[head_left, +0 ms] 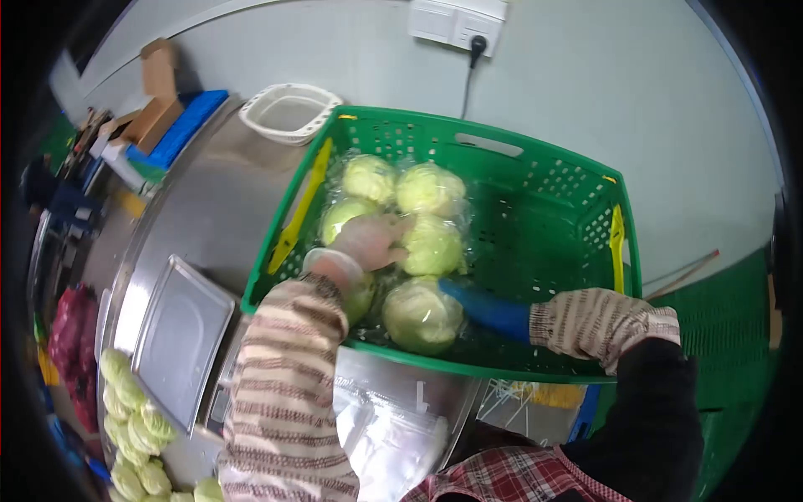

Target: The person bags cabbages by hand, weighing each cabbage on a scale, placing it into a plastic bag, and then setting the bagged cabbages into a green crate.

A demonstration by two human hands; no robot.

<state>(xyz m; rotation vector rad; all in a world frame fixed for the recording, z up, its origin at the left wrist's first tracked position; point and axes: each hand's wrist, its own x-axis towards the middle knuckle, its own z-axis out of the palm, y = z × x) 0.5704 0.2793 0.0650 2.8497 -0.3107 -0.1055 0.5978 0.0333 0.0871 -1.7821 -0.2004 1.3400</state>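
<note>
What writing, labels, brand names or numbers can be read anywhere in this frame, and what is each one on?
None can be read.
Green crate: no lettering visible on its walls.
Wrapped cabbages: clear film, no label legible.
Cardboard box and blue items on the far counter: any print is too small and blurred.
Wall socket: no marking visible.
Left hand and right hand: gloves show no print.

The person's left hand (368, 241) wears a thin clear glove and reaches forward with the fingers curled down. The right hand (489, 309) wears a blue glove and stretches out flat to the left. Both arms have striped sleeves.
</note>
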